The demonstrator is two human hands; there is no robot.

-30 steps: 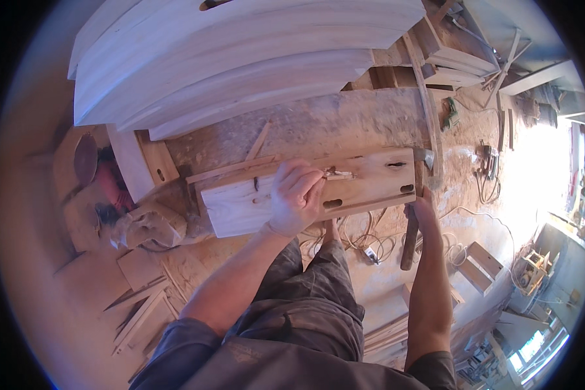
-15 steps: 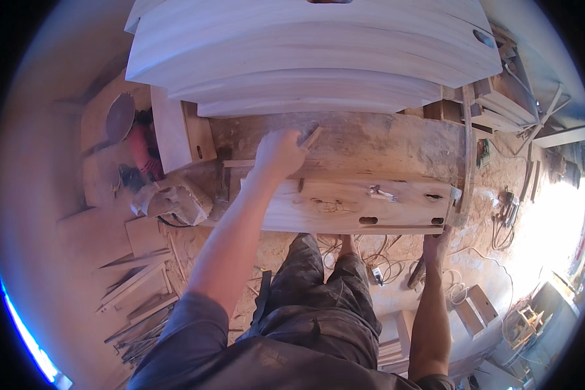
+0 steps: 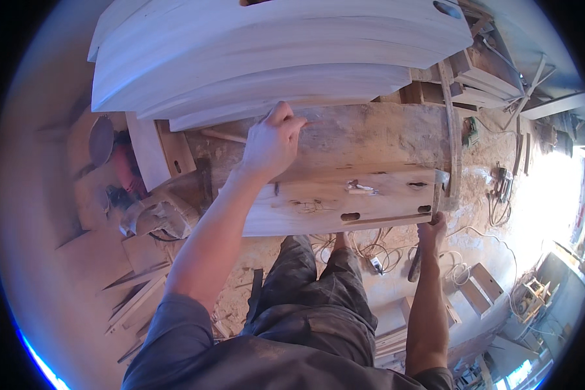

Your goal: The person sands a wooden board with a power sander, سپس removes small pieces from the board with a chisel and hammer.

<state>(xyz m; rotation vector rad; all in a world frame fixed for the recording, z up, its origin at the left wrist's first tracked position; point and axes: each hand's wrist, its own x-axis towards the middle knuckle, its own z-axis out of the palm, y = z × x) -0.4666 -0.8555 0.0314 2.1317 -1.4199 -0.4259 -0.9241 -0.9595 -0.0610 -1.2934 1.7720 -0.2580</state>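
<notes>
Above the worn workbench [image 3: 383,133], my left hand [image 3: 271,144] is closed in a pinch. A thin reddish sliver shows at its fingertips, too blurred to name. A slim wooden stick [image 3: 224,136] lies on the bench left of that hand. At the near edge rests a pale wooden board [image 3: 286,219] with dark oval slots and knots. My right hand [image 3: 433,227] wraps round the handle of a hammer [image 3: 415,265] by the board's right end; its metal head points up beside the corner. Small whitish pieces [image 3: 360,188] lie on the board.
Large pale wooden panels [image 3: 273,55] with oval cut-outs are stacked across the far side. A red power tool [image 3: 127,170] and a torn bag [image 3: 159,214] stand at left. Cables [image 3: 390,257] and a wooden frame [image 3: 478,292] lie on the floor, with wood offcuts [image 3: 136,302] at lower left.
My left hand has moved toward the far panels; the wooden stick that was at its fingers now appears on the bench to its left. My right hand keeps the hammer. The whole view has shifted slightly.
</notes>
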